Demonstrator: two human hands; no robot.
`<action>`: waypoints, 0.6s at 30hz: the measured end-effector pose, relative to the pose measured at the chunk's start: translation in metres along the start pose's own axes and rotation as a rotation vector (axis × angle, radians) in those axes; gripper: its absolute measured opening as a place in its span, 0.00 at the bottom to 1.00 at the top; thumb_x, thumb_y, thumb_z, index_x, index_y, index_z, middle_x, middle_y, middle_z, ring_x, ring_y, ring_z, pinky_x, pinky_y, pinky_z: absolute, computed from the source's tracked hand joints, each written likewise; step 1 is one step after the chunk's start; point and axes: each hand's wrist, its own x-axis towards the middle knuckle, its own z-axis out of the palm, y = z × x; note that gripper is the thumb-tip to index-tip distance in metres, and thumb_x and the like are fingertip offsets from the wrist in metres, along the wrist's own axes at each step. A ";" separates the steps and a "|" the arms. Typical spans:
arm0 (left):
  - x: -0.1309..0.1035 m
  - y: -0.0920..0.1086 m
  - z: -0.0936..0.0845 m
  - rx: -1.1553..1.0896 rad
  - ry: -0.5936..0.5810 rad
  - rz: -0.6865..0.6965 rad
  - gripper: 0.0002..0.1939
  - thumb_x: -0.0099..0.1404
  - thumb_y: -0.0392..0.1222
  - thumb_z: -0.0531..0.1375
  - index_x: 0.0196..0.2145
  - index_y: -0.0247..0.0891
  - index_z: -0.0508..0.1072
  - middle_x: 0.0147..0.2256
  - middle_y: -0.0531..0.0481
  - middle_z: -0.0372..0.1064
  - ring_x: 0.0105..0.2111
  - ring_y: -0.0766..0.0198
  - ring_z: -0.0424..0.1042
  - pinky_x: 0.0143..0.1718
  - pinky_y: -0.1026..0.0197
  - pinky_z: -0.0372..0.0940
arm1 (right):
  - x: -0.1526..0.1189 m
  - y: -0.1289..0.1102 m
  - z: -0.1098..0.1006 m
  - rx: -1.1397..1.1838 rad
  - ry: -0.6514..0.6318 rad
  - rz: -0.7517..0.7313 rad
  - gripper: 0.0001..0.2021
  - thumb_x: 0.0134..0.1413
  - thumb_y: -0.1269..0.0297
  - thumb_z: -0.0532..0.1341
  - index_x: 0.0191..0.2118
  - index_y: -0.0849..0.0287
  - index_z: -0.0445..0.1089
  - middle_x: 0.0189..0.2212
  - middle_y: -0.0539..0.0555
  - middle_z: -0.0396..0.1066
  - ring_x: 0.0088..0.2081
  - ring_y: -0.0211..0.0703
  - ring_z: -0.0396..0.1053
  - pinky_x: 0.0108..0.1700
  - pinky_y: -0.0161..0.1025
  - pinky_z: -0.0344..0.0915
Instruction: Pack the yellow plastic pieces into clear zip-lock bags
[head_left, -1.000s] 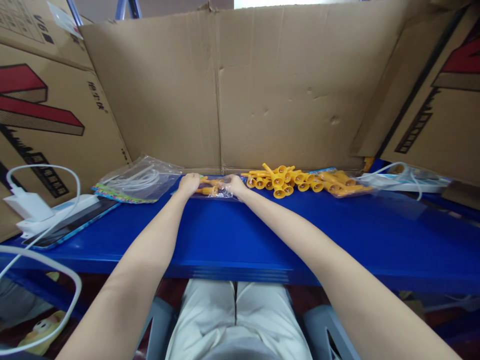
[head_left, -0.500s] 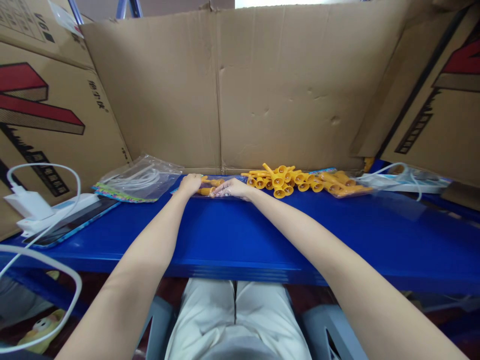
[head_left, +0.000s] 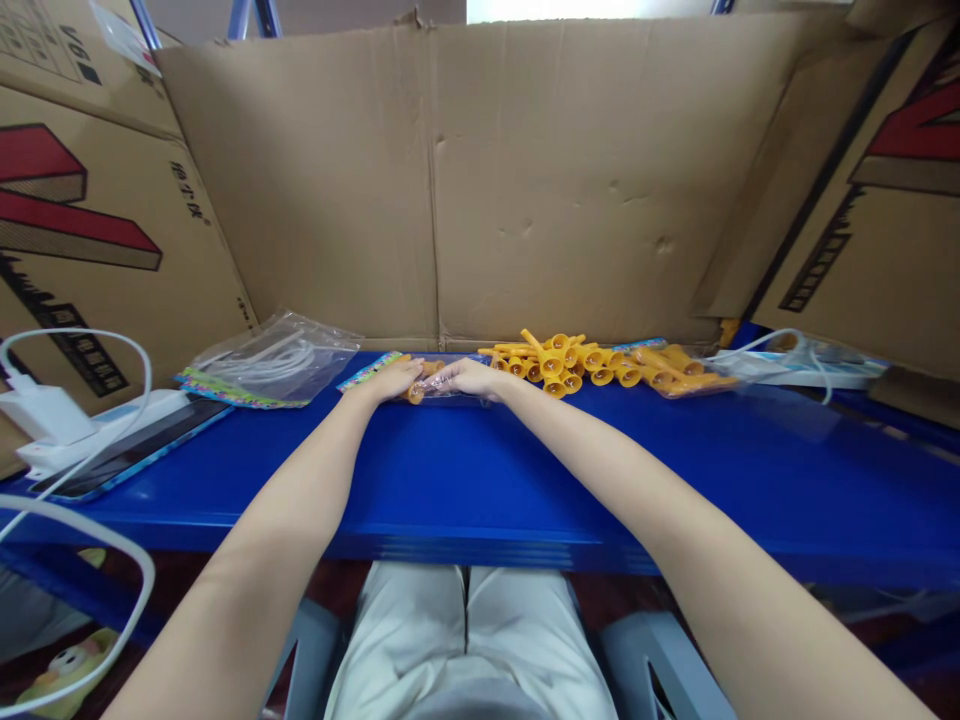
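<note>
- left hand [head_left: 396, 378] sits farther right on the bag [head_left: 435, 380] than half a second ago, baring its colourful header [head_left: 367, 371];
- two hands; on the blue shelf [head_left: 480, 470], three bags, counting the cable bag [head_left: 274, 362] and right-hand bag [head_left: 686, 378]; one heap of horns [head_left: 559, 362], too overlapped to count;
- bag clear, yellow pieces inside, under left hand and right hand [head_left: 472, 376]; cannot tell whether either grips

Left hand [head_left: 397, 379] shifted inward toward right hand [head_left: 469, 377], more of the colourful header strip [head_left: 370, 370] showing
</note>
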 end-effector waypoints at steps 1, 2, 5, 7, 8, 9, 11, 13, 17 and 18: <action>0.001 0.000 0.001 -0.006 -0.015 -0.013 0.26 0.68 0.43 0.40 0.59 0.35 0.63 0.61 0.48 0.52 0.61 0.67 0.53 0.59 0.67 0.48 | -0.004 -0.002 -0.002 -0.021 0.008 0.008 0.12 0.45 0.80 0.60 0.31 0.58 0.78 0.30 0.51 0.77 0.35 0.36 0.73 0.41 0.32 0.67; 0.001 -0.001 0.001 -0.016 -0.026 -0.023 0.27 0.69 0.44 0.39 0.60 0.35 0.61 0.62 0.48 0.50 0.62 0.67 0.52 0.59 0.67 0.48 | -0.008 -0.005 -0.006 -0.043 0.022 0.014 0.12 0.46 0.79 0.60 0.32 0.59 0.78 0.29 0.51 0.77 0.33 0.36 0.72 0.38 0.32 0.67; 0.001 -0.002 0.000 -0.031 -0.038 -0.043 0.27 0.69 0.46 0.38 0.61 0.37 0.59 0.62 0.48 0.48 0.62 0.66 0.51 0.59 0.64 0.49 | -0.024 -0.015 -0.026 -0.126 0.103 0.003 0.10 0.49 0.76 0.58 0.34 0.61 0.76 0.29 0.53 0.76 0.29 0.36 0.71 0.33 0.32 0.66; 0.001 -0.003 0.000 -0.011 -0.035 -0.060 0.27 0.69 0.46 0.38 0.60 0.38 0.60 0.62 0.48 0.49 0.62 0.64 0.52 0.59 0.62 0.50 | -0.038 -0.019 -0.048 -0.252 0.229 -0.024 0.10 0.50 0.74 0.58 0.36 0.62 0.76 0.30 0.54 0.76 0.28 0.37 0.71 0.34 0.35 0.66; 0.002 -0.004 -0.001 0.008 -0.031 -0.070 0.27 0.69 0.45 0.38 0.60 0.38 0.60 0.62 0.48 0.49 0.62 0.64 0.52 0.59 0.62 0.49 | -0.046 -0.019 -0.061 -0.346 0.347 -0.047 0.10 0.50 0.74 0.57 0.36 0.63 0.75 0.30 0.55 0.75 0.29 0.39 0.70 0.35 0.36 0.66; 0.002 -0.005 -0.001 0.028 -0.026 -0.080 0.27 0.68 0.44 0.39 0.60 0.37 0.60 0.62 0.48 0.50 0.62 0.64 0.52 0.59 0.62 0.49 | -0.055 -0.018 -0.076 -0.445 0.499 -0.068 0.10 0.50 0.73 0.57 0.36 0.63 0.75 0.32 0.56 0.75 0.31 0.41 0.71 0.38 0.37 0.65; 0.002 -0.006 -0.002 0.058 -0.016 -0.106 0.27 0.68 0.43 0.39 0.61 0.37 0.60 0.61 0.48 0.51 0.62 0.64 0.51 0.59 0.62 0.48 | -0.074 -0.011 -0.106 -0.603 0.807 -0.056 0.11 0.51 0.72 0.55 0.37 0.63 0.73 0.36 0.59 0.74 0.37 0.45 0.70 0.42 0.39 0.64; 0.001 -0.007 -0.002 0.073 -0.013 -0.138 0.28 0.67 0.42 0.39 0.61 0.35 0.58 0.62 0.47 0.49 0.62 0.64 0.50 0.60 0.63 0.47 | -0.093 0.003 -0.132 -0.714 1.036 0.049 0.13 0.52 0.71 0.54 0.42 0.63 0.71 0.38 0.62 0.73 0.41 0.49 0.69 0.44 0.43 0.63; -0.003 -0.003 -0.005 0.094 -0.033 -0.183 0.29 0.67 0.42 0.37 0.63 0.31 0.54 0.63 0.47 0.45 0.63 0.65 0.47 0.60 0.67 0.44 | -0.115 0.038 -0.162 -0.954 0.992 0.453 0.16 0.45 0.71 0.58 0.43 0.64 0.71 0.45 0.67 0.69 0.49 0.57 0.67 0.48 0.51 0.62; -0.004 -0.001 -0.006 0.100 -0.036 -0.186 0.29 0.67 0.42 0.37 0.63 0.31 0.53 0.64 0.47 0.44 0.63 0.65 0.47 0.60 0.67 0.44 | -0.116 0.046 -0.164 -0.987 0.913 0.567 0.16 0.43 0.70 0.60 0.42 0.65 0.72 0.45 0.68 0.70 0.49 0.59 0.67 0.48 0.53 0.62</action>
